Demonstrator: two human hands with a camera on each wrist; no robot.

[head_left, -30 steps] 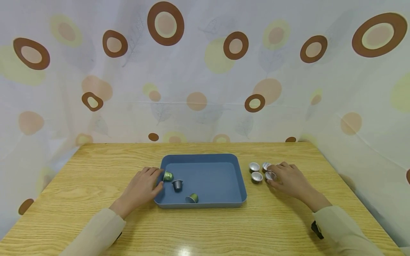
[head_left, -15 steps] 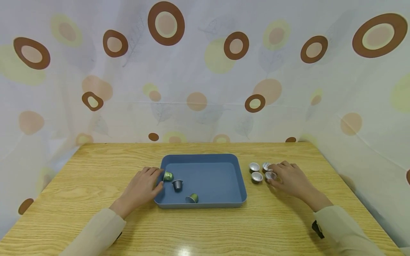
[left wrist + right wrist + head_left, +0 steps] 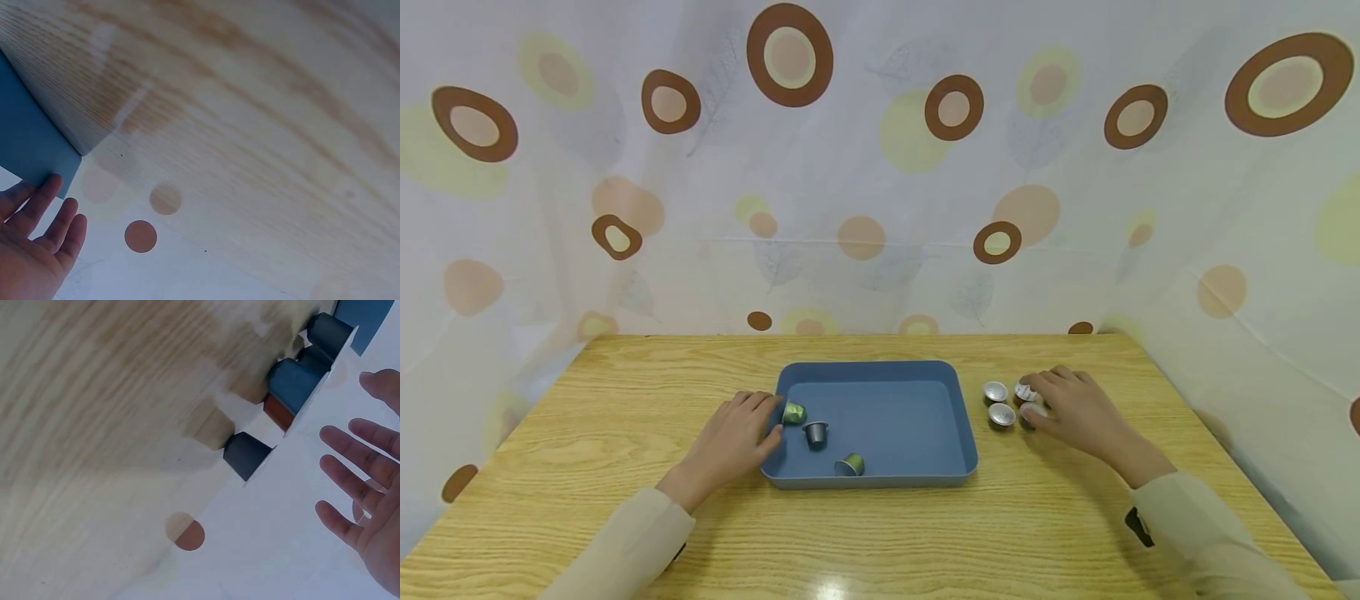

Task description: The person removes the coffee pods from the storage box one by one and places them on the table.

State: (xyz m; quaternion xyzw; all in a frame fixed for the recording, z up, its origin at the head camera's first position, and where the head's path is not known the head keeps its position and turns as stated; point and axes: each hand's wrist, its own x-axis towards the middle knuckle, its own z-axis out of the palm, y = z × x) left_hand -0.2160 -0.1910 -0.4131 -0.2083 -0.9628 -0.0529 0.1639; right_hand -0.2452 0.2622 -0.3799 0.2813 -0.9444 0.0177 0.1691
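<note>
A blue tray (image 3: 902,417) lies on the table, holding three coffee capsules: a green one (image 3: 793,413), a dark grey one (image 3: 816,434) and an olive-green one (image 3: 852,465). At the tray's left rim is my left hand (image 3: 730,433), fingers loosely extended; the left wrist view has its fingertips right against the tray wall (image 3: 37,125). My right hand (image 3: 1078,417) hovers over several foil-topped capsules right of the tray, its fingers relaxed and spread. It partly covers the two right-hand capsules. From the right wrist, a dark capsule (image 3: 247,455) and a blue capsule (image 3: 294,384) appear lids up.
The wood-grain table (image 3: 880,542) extends in front of the tray and to both sides. Behind and to the right hangs a patterned light cloth (image 3: 865,167) meeting the table's edges.
My right hand has shifted slightly up and left over the capsules, covering more of the two right-hand ones. The left hand, tray and capsules have stayed put.
</note>
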